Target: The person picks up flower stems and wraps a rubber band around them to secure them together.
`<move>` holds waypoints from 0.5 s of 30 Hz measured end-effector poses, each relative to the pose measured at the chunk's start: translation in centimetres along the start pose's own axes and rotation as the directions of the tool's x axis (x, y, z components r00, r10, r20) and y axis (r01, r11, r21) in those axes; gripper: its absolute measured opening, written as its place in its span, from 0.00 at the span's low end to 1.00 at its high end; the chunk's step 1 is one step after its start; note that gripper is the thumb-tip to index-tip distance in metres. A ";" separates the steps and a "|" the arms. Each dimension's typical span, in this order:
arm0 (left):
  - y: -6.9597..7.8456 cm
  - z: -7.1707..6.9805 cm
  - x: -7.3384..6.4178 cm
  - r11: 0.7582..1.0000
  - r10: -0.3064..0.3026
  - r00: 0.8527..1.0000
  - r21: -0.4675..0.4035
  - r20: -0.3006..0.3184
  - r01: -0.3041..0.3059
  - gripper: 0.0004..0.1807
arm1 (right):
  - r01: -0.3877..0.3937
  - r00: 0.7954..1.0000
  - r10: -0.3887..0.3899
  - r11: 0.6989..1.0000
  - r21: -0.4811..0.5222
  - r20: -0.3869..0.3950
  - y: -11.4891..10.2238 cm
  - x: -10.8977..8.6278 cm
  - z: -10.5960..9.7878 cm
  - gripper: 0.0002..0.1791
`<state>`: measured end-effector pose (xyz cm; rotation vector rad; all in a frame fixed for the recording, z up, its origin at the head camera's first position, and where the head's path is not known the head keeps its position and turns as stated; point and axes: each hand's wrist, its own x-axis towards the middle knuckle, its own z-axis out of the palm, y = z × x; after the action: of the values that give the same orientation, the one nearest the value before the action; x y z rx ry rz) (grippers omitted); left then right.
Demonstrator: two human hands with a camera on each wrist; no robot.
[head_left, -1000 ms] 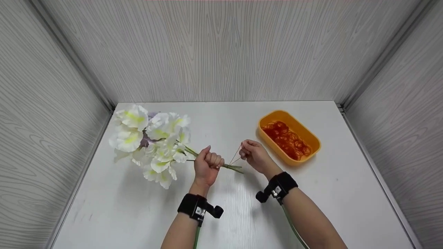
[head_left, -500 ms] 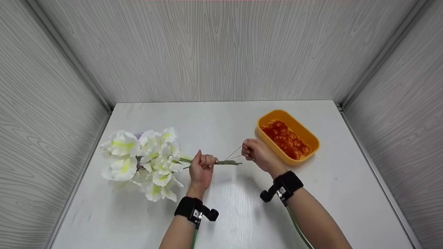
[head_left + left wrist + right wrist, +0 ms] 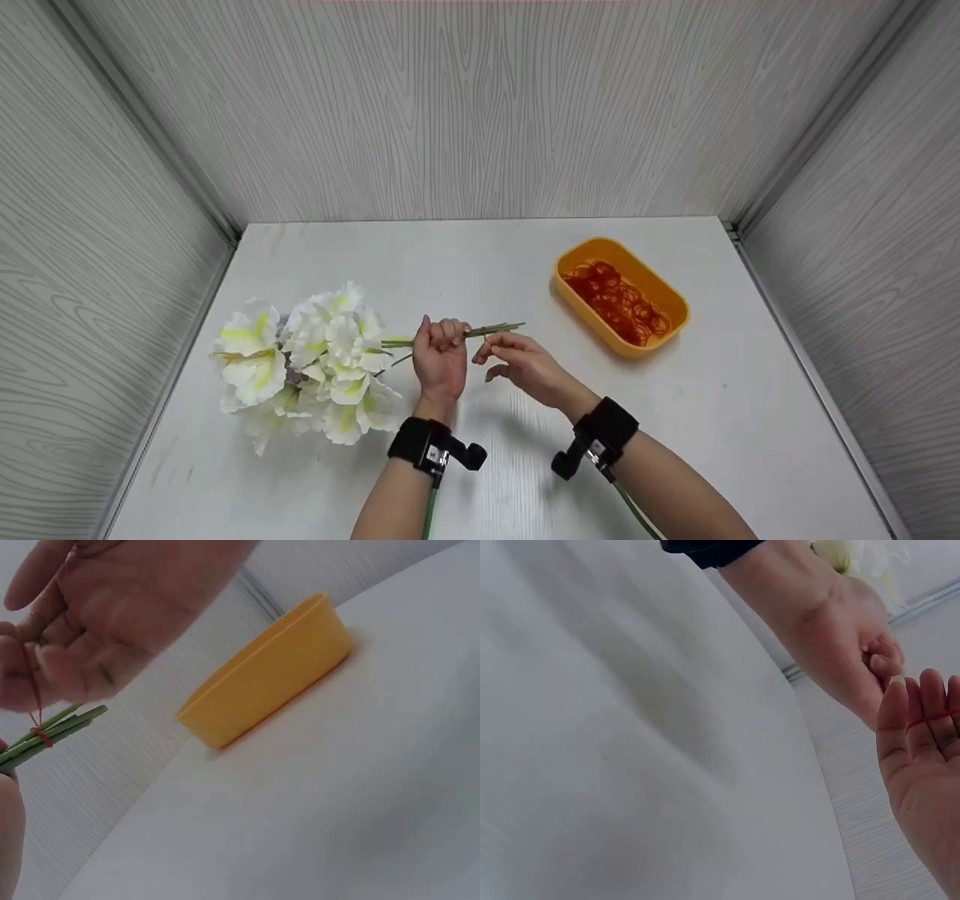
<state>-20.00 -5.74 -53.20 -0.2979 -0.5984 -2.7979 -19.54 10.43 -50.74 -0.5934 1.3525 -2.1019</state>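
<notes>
Green, slender stems (image 3: 75, 726) fill the gripping left hand (image 3: 440, 361), a red band (image 3: 934, 718) crossing the relaxed right hand (image 3: 531, 369).

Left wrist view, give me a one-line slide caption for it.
A red band around green stems reaches up to the right hand, with a yellow tub on the white table.
</notes>
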 end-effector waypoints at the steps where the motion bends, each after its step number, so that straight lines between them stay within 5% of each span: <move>1: 0.0 0.2 0.0 1.000 -0.004 1.000 -0.016 0.003 0.004 0.24 | 0.005 1.000 -0.005 1.000 0.011 0.006 0.3 0.0 0.1 0.09; 9: 0.3 0.8 0.0 0.987 -0.030 1.000 -0.156 -0.009 0.028 0.23 | -0.007 1.000 0.011 0.991 0.135 -0.025 2.1 -0.4 -0.2 0.11; 15: 0.6 1.1 0.1 0.969 -0.049 0.998 -0.244 -0.049 0.035 0.24 | -0.037 0.991 0.063 0.978 0.204 -0.121 3.2 -0.3 -1.2 0.14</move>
<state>-19.72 -5.77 -51.96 -0.2572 -0.2513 -2.9119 -19.34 10.39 -54.16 -0.3430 1.1886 -2.2325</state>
